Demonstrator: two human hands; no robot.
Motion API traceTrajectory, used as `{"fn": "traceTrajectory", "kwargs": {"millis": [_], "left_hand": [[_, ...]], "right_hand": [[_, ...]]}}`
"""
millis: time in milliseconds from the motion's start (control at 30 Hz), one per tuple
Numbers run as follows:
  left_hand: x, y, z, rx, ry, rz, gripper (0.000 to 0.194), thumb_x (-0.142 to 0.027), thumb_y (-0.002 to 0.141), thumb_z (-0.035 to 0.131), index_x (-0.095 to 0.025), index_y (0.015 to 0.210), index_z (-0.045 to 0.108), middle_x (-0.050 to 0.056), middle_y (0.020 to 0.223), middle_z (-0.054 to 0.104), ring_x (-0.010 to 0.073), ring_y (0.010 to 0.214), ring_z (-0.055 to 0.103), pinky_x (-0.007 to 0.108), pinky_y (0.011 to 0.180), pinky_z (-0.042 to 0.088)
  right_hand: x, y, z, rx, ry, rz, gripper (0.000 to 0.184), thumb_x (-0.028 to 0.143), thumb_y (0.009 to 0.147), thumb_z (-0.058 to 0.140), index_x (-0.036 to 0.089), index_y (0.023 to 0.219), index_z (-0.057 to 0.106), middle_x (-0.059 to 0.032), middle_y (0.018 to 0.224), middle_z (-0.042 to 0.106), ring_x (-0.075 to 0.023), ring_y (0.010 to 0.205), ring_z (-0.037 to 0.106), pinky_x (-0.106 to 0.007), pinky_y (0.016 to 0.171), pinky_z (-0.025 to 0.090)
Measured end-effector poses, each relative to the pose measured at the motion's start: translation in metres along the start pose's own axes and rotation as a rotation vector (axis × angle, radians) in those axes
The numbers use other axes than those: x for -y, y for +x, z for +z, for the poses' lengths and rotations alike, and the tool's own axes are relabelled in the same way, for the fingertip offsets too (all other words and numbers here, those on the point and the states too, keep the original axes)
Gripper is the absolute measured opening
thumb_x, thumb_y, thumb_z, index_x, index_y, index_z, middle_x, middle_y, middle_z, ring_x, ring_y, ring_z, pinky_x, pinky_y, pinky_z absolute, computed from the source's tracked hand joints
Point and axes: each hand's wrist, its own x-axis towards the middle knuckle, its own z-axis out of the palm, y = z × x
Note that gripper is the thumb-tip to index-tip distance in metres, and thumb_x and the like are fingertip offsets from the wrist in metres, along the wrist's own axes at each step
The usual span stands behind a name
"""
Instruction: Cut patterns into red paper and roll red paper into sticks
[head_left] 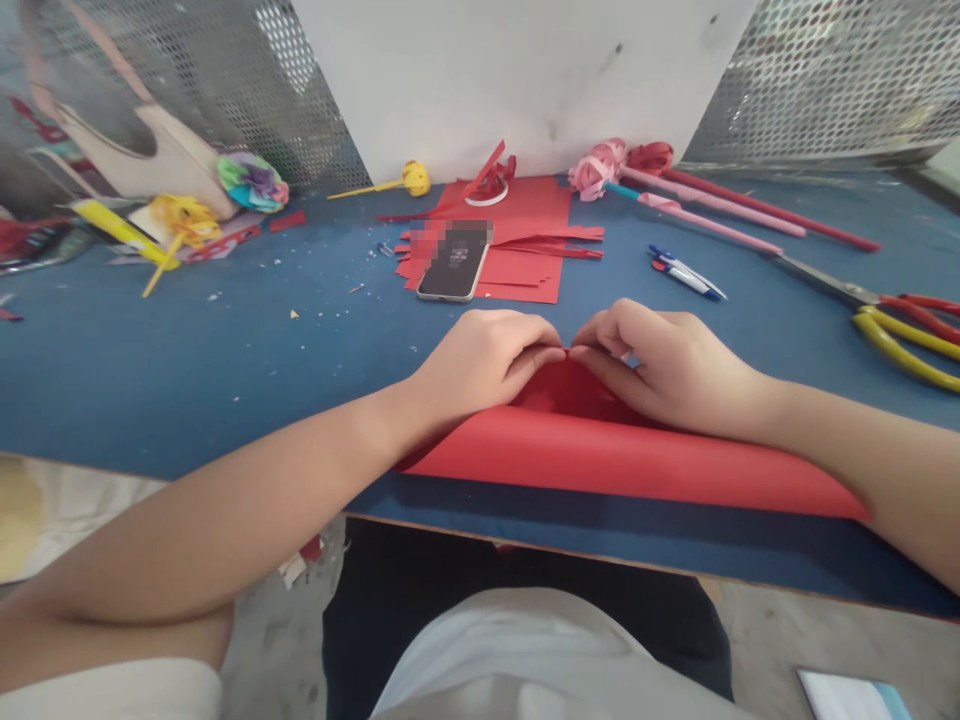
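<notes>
A sheet of red paper lies curled over on the blue table near its front edge. Its far edge is pinched between the fingertips of my left hand and my right hand, which almost meet. Both hands are closed on the paper, thumbs towards me. Part of the sheet is hidden behind my hands and forearms. Just beyond my left hand lies a phone with a dark screen, resting on red paper sheets and strips.
Scissors with red and yellow handles lie at the right. Pens sit beyond my right hand. Pink and red paper flowers lie against the white board. A pale bag and yellow paper pieces are at the left.
</notes>
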Motion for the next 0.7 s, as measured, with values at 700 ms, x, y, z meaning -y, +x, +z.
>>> {"fn": "traceTrajectory", "kwargs": {"millis": [700], "left_hand": [[-0.0026,-0.0005,0.0033,-0.051,-0.045,0.018,0.019,-0.022,0.104,0.061,-0.013,0.103,0.077,0.008,0.095,0.072,0.0163,0.088,0.069,0.028,0.085,0.056]], "right_hand": [[0.0009,-0.0005,-0.0001,-0.025,0.006,-0.066,0.027,0.032,0.107,0.055,0.028,0.088,0.035,-0.0047,0.098,0.077,-0.0209,0.076,0.069,-0.032,0.065,0.048]]}}
